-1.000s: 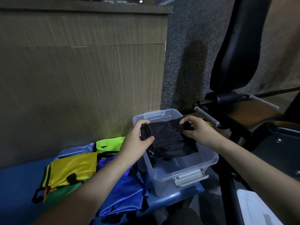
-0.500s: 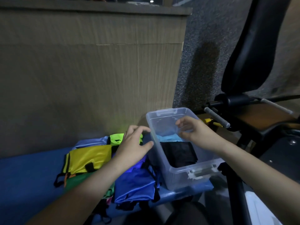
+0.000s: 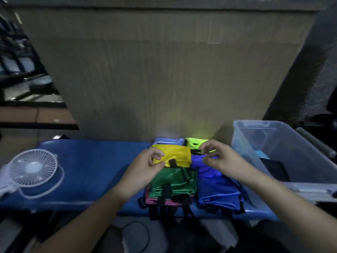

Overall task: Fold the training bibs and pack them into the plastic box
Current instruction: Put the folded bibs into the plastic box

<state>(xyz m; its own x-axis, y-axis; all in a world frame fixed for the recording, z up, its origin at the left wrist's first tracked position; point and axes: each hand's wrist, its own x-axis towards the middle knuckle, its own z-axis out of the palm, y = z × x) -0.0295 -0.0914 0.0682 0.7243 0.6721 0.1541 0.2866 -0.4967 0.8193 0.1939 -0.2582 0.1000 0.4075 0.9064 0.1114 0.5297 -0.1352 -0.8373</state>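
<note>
A pile of folded training bibs lies on the blue padded bench: a yellow bib on top, a green bib in front of it, a blue bib to the right, and a neon green bib behind. My left hand pinches the yellow bib's left edge between thumb and fingers. Just right of the yellow bib, my right hand hovers with loosely curled fingers over the blue bib. The clear plastic box stands at the right, with a black bib inside.
A small white fan sits on the left end of the bench. A wood-grain panel rises right behind the bibs. A dark cable loops on the floor below the bench's front edge.
Both hands left the box, where the black bib now lies, and moved left to the pile. My view has swung left too. My left hand took hold of the yellow bib.
</note>
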